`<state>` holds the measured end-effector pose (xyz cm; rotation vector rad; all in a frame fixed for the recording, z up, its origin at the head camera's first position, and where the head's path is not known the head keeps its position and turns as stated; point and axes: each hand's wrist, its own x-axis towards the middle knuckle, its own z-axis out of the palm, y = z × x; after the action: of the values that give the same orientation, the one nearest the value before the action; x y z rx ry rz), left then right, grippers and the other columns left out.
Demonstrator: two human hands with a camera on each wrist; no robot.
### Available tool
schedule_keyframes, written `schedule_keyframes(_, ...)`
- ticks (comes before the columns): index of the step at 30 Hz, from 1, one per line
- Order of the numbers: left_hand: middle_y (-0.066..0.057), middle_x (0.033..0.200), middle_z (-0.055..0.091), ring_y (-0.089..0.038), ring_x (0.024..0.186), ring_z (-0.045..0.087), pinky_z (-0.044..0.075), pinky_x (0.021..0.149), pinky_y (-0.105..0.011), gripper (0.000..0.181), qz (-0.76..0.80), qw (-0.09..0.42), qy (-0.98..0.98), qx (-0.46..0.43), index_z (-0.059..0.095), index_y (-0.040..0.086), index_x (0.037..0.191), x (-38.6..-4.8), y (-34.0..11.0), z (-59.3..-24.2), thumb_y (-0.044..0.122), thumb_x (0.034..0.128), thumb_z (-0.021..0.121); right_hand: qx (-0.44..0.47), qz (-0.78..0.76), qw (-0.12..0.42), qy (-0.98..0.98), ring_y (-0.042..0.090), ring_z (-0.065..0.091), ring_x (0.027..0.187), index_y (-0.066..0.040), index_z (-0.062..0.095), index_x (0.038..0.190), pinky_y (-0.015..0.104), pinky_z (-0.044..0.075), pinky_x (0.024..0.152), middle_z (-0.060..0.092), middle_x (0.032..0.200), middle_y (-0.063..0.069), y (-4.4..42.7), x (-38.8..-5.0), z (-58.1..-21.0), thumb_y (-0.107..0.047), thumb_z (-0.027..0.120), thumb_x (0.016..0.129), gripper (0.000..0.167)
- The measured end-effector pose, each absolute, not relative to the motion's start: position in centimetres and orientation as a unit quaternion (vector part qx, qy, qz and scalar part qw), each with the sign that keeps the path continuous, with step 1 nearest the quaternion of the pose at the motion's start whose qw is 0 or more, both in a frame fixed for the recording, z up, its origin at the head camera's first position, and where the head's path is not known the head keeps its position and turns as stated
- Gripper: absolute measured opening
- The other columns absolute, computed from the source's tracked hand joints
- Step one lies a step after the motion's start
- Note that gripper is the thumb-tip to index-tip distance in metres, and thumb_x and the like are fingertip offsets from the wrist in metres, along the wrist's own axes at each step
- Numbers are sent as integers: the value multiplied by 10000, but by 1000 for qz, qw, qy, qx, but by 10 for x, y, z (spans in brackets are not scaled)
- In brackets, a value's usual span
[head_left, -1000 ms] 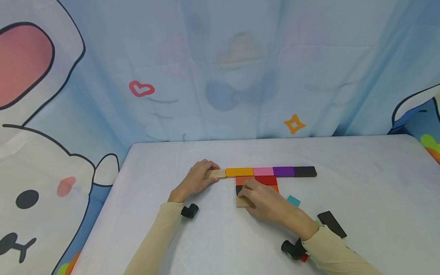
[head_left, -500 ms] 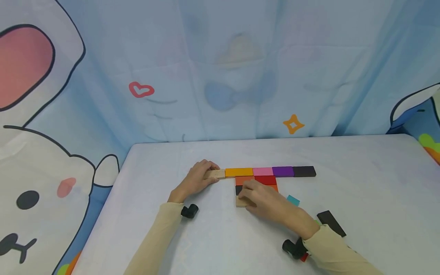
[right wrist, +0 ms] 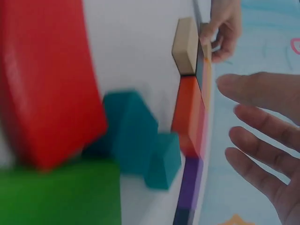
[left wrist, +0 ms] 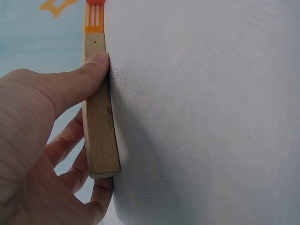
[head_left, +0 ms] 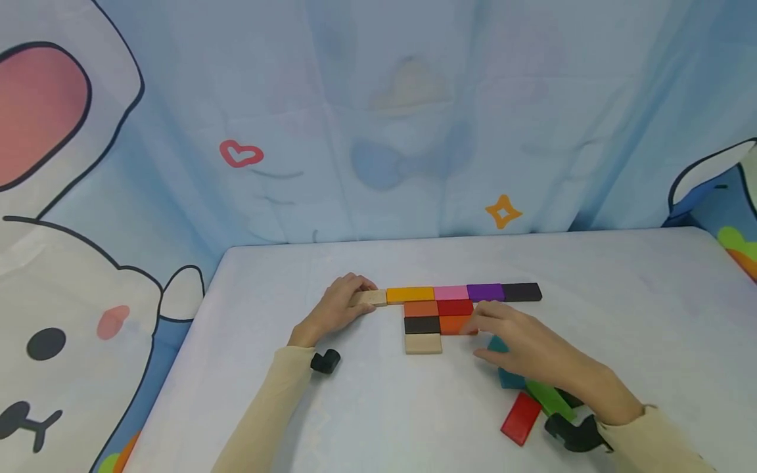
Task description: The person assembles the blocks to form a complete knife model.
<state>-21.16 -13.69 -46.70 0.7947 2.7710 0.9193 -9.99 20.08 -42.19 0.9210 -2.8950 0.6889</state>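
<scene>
The left hand (head_left: 337, 309) grips a pale wooden block (head_left: 371, 297) at the left end of a row, thumb in front, fingers behind; in the left wrist view this hand (left wrist: 51, 122) pinches the block (left wrist: 101, 131). The row continues with yellow (head_left: 410, 295), pink (head_left: 451, 293), purple (head_left: 485, 292) and black (head_left: 522, 292) blocks. Below it lie orange (head_left: 420, 309), red (head_left: 455, 307), black (head_left: 422, 325) and orange (head_left: 454, 324) blocks, then a short wooden one (head_left: 422, 343). The right hand (head_left: 532, 345), fingers apart and holding nothing, is just right of them, also in the right wrist view (right wrist: 267, 126).
Teal blocks (head_left: 511, 379), a green block (head_left: 550, 399), a red block (head_left: 521, 418) and a partly hidden black block (head_left: 569, 397) lie under and near the right hand and wrist. A printed curtain (head_left: 378, 131) hangs behind the white table (head_left: 284, 276).
The right hand has let go of the short wooden block, which stays put, and moved right with its fingers spread. The left hand keeps its grip and has barely moved.
</scene>
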Motion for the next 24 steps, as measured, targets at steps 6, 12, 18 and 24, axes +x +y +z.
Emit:
schedule_keyframes(6,-99,1177,643,-257,1029,534,399,960,-429,307,303,57,915,260,685,80,1249,-211,-136,-465,155,966,773,304,204,-57,-929,216,632,1044,-215,776,1097,362,611,828,633,1126,-34,237,-85,-425,-197,936,790,347)
schedule_keyframes(12,-97,1176,643,-256,1030,533,398,960,-426,307,305,59,915,258,689,81,1249,-211,-137,-466,160,965,774,342,207,-127,-908,163,590,1026,-276,759,1118,329,610,828,597,1117,-95,252,-65,-438,-255,925,807,353)
schedule_keyframes(18,-92,1189,646,-252,1038,535,400,962,-427,305,308,60,913,260,688,86,1254,-211,-138,-467,168,972,769,384,200,-144,-890,85,558,992,-276,770,1082,242,588,801,599,1081,-129,246,-49,-445,-106,934,765,396)
schedule_keyframes(24,-81,1166,648,-249,1037,543,404,959,-422,318,308,59,912,264,688,84,1259,-212,-138,-468,182,969,773,391,161,-153,-893,99,565,968,-250,764,1058,279,598,812,595,1056,-109,240,-44,-449,-41,927,750,406)
